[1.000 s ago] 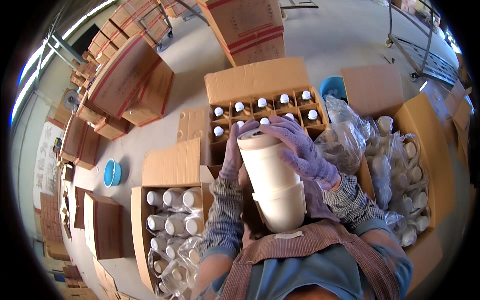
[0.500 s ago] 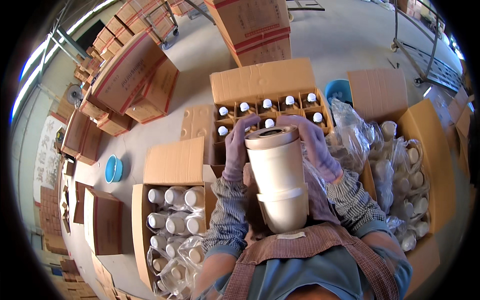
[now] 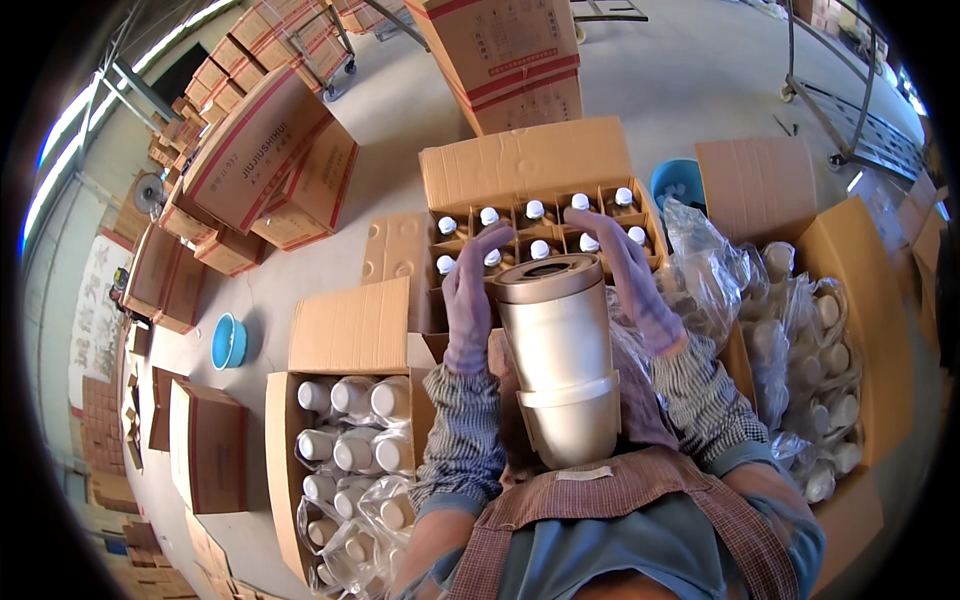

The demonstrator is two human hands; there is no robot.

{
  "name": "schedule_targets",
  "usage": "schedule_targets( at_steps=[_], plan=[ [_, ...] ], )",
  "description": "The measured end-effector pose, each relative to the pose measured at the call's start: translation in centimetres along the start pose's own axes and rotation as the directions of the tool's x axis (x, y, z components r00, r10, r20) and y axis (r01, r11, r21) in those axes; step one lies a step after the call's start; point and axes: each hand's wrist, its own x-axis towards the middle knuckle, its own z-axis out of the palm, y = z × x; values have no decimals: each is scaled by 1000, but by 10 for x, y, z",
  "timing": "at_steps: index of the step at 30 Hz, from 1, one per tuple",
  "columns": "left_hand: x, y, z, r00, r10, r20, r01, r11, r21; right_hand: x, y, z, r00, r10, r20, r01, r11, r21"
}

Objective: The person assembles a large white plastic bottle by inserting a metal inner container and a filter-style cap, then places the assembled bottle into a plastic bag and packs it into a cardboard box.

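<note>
In front of my chest is a large cream cylinder (image 3: 565,345) with a bronze-coloured ring and a dark opening at its far end. What supports it is hidden. My left hand (image 3: 470,295), in a purple-grey glove, is held beside its left edge, fingers stretched forward. On the other side, my gloved right hand (image 3: 640,290) has its fingers extended too, with a gap to the cylinder. Both are open and hold nothing. Beyond them stands an open carton (image 3: 525,160) with cardboard dividers. White-capped bottles (image 3: 534,209) fill its compartments; the cylinder and my hands partly cover the near rows.
At left, an open carton (image 3: 347,325) holds white-topped containers under clear plastic. Another carton (image 3: 880,330) at right contains bagged containers. Blue basins (image 3: 228,340) sit on the floor. Stacked cartons (image 3: 500,50) stand ahead, and a metal trolley (image 3: 860,140) is far right.
Both hands have moved slightly apart from the cylinder's rim. The fingers, curled inward before, are now straighter and point forward. The cylinder and cartons stay in place.
</note>
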Motion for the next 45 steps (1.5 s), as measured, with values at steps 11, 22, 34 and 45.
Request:
schedule_targets(
  at_steps=[11,22,34,45],
  plan=[
    [-15,-56,-8,920,-258,294,391,624,-676,-27,-56,27,948,-245,202,313,603,-734],
    [-15,8,13,935,213,285,-341,764,548,2,39,-1,876,458,152,-470,738,484],
    [-18,40,41,934,256,248,-352,773,528,25,22,-5,915,303,265,-391,827,405],
    [-18,-30,7,965,-71,251,156,930,-334,22,-33,-16,864,291,410,-82,886,-456]
  ],
)
